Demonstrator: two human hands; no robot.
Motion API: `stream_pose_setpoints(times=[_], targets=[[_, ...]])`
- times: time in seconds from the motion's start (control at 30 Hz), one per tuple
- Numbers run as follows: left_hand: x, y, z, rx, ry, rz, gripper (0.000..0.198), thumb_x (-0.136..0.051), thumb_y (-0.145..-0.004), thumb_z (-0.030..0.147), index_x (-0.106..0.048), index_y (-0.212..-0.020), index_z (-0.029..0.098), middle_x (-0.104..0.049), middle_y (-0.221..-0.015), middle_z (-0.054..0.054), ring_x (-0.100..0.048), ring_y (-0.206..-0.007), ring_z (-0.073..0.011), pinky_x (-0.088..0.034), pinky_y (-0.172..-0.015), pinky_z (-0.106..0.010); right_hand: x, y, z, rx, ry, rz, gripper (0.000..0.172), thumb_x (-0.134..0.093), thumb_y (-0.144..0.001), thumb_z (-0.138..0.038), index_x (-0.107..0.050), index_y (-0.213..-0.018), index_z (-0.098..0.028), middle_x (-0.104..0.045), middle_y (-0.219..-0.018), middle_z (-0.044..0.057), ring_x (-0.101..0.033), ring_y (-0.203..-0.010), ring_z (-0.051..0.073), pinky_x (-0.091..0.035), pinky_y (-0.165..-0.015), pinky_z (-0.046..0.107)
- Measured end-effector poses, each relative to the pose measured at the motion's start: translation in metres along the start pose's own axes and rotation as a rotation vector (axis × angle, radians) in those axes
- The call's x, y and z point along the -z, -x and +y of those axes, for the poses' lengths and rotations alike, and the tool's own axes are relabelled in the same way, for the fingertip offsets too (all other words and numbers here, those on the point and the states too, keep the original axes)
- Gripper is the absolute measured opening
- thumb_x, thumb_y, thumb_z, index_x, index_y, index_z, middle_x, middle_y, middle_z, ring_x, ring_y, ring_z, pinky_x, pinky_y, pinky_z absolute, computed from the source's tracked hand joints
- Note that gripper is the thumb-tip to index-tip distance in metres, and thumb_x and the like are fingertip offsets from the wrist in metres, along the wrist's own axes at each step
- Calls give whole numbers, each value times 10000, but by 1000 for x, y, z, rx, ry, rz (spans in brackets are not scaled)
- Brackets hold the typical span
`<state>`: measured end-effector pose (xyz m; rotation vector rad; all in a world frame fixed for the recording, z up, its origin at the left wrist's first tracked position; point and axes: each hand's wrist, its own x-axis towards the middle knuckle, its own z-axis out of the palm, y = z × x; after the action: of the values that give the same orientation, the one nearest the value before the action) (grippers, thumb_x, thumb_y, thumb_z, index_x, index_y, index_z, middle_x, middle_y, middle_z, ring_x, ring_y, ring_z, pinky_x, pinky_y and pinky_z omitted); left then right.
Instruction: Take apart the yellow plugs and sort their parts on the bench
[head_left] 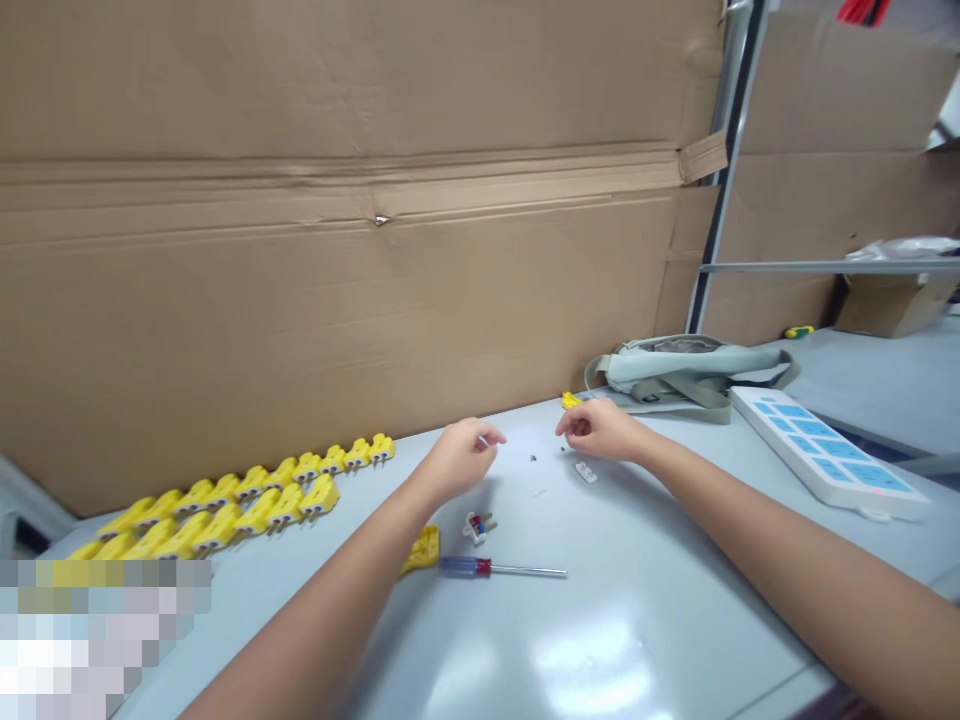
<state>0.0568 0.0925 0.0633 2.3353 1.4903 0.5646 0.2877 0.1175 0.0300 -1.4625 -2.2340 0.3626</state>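
Above the table my left hand (466, 457) has its fingers bent and apart, with nothing seen in them. My right hand (598, 430) hovers by two tiny dark pieces (533, 458), its fingers curled loosely with a gap between them and nothing visible inside. Just below it lies a small white plastic part (586, 472). Nearer me, a plug insert (477, 527) with metal pins and red and blue bits rests on the table. A screwdriver (502, 568) with a blue and red handle lies in front of it. My left forearm partly hides a yellow plug shell (424, 549).
Two rows of yellow plugs (255, 510) stand along the left. Behind my right hand are a yellow piece (571, 400) and a grey-green bag (675, 370). A white case with blue panels (829, 450) lies right. Cardboard (337, 300) walls the back.
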Motion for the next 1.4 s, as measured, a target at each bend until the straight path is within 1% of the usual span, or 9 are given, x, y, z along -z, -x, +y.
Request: stream_pose_setpoints(times=[0.13, 0.3, 0.5, 0.63, 0.83, 1.0, 1.2, 1.3, 1.4], targets=[[24, 51, -4, 51, -54, 18, 234, -477, -755, 274, -672, -859, 195, -659, -950, -51, -603, -863, -219, -477, -755, -311, -2, -2, -22, 83, 123, -39, 285, -478, -722, -103, -677, -919, -151, -688, -859, 57, -615, -753, 145, -436, -661, 193], [23, 91, -4, 79, -49, 46, 226, -470, -771, 276, -657, -875, 205, -629, -951, -54, -572, -905, -221, -448, -811, -332, -19, -18, -42, 129, 245, -174, 344, -555, -632, -50, -701, -919, -172, -676, -944, 99, -621, -815, 210, -431, -659, 236], [5, 89, -15, 94, -9, 60, 235, -468, -769, 252, -647, -913, 201, -600, -990, -66, -514, -1018, -244, -408, -893, -358, -27, -23, -50, 97, 295, -244, 333, -507, -617, 20, -719, -807, -153, -690, -837, 107, -628, -755, 217, -423, -624, 245], [-6, 84, -19, 121, 9, 32, 311, -510, -750, 342, -640, -982, 182, -595, -1037, -82, -477, -1066, -274, -385, -904, -367, -22, -14, -65, 98, 284, -188, 370, -527, -654, -45, -678, -976, -149, -653, -998, 123, -610, -822, 209, -429, -653, 240], [-15, 78, -21, 118, -120, -18, 240, -593, -675, 393, -694, -785, 205, -628, -866, -78, -524, -914, -286, -378, -828, -379, -34, 11, -100, 293, 83, -313, 265, -540, -712, -176, -694, -926, -203, -666, -872, 58, -597, -759, 173, -417, -633, 228], [-15, 78, -29, 72, -37, 4, 194, -610, -700, 380, -665, -819, 237, -649, -865, -31, -521, -930, -251, -356, -850, -355, -51, 19, -107, 373, 26, -239, 253, -440, -812, -148, -676, -902, -158, -629, -899, 103, -562, -835, 192, -394, -672, 255], [-8, 83, -24, 69, 303, 68, 245, -588, -746, 287, -630, -982, 235, -652, -884, -28, -568, -834, -205, -440, -752, -320, -44, 14, -99, 220, -270, -227, 238, -443, -866, -355, -589, -820, -172, -556, -672, -7, -463, -591, 107, -324, -519, 197], [-6, 83, -20, 214, 699, 33, 338, -607, -746, 297, -588, -1067, 193, -671, -836, -32, -628, -733, -176, -490, -705, -310, -39, 16, -100, 235, -367, -175, 254, -433, -874, -373, -567, -792, -174, -554, -687, -13, -456, -599, 97, -335, -540, 190], [-7, 82, -19, 337, 1042, 43, 380, -666, -717, 296, -583, -1067, 172, -682, -930, -54, -669, -765, -167, -507, -788, -315, -39, 18, -101, 254, -378, -108, 249, -424, -884, -356, -562, -786, -173, -583, -716, 0, -480, -614, 100, -350, -557, 192]])
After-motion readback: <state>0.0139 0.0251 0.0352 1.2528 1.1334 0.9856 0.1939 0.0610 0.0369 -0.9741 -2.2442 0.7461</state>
